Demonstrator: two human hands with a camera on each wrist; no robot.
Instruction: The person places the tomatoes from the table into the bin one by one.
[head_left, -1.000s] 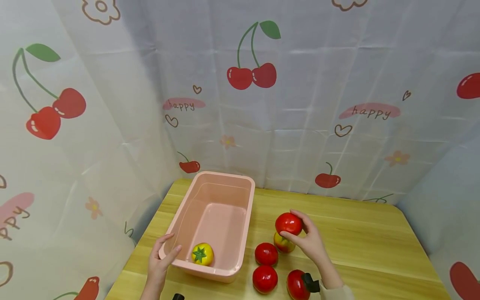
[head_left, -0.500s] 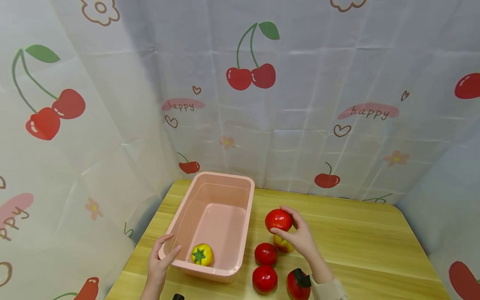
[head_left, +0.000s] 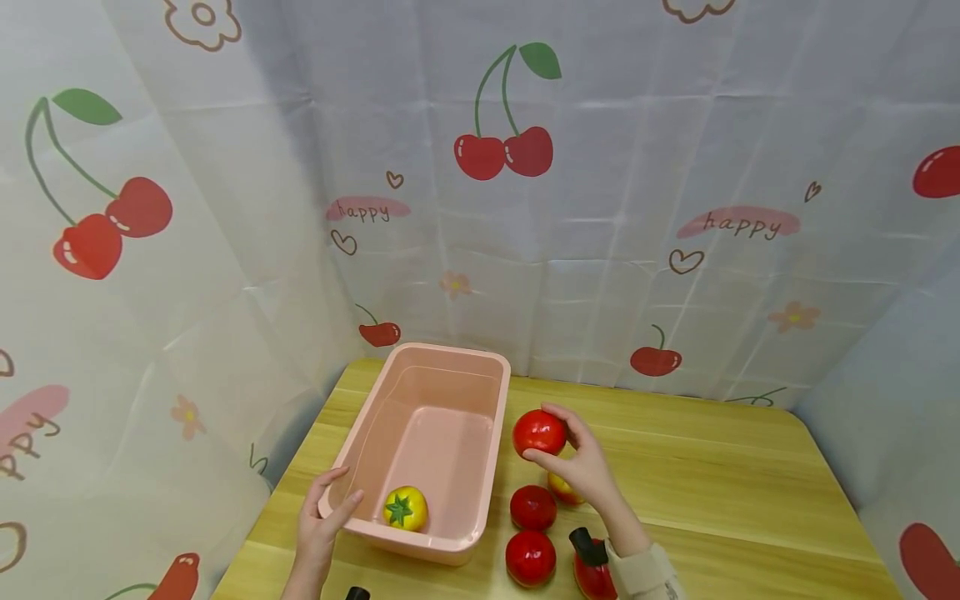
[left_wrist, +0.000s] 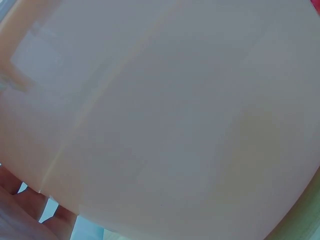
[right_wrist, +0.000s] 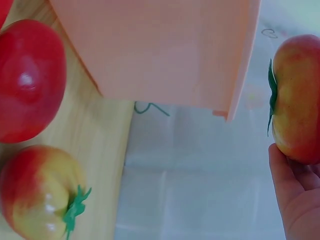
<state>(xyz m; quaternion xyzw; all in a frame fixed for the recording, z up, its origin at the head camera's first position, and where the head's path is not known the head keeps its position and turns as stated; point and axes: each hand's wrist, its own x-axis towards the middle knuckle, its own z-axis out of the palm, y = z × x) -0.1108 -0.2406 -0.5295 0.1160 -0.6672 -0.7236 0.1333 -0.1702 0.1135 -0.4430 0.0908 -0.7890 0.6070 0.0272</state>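
Note:
My right hand [head_left: 581, 467] pinches a red toy tomato [head_left: 538, 433] between thumb and fingers, above the table just right of the pink plastic bin [head_left: 491, 467]. In the right wrist view that held tomato [right_wrist: 300, 95] shows a yellowish side with green leaves. My left hand [head_left: 315, 529] grips the bin's near left corner, thumb over the rim. The left wrist view is filled by the bin's wall [left_wrist: 165, 115], with a few fingers [left_wrist: 30, 205] at its edge. Inside the bin, near its front, lies a yellow tomato [head_left: 405, 508] with a green star-shaped top.
Two red tomatoes [head_left: 533, 507] [head_left: 530, 558] sit right of the bin. A yellow-red tomato [head_left: 566, 492] lies partly behind my right hand. Another red one [head_left: 592, 577] is partly covered by a black wrist piece [head_left: 587, 546]. A cherry-print curtain [head_left: 570, 275] surrounds the wooden table [head_left: 720, 475].
My right hand has carried the red tomato leftward and slightly up, from over the yellow-red tomato toward the bin. The left hand and bin have stayed in place.

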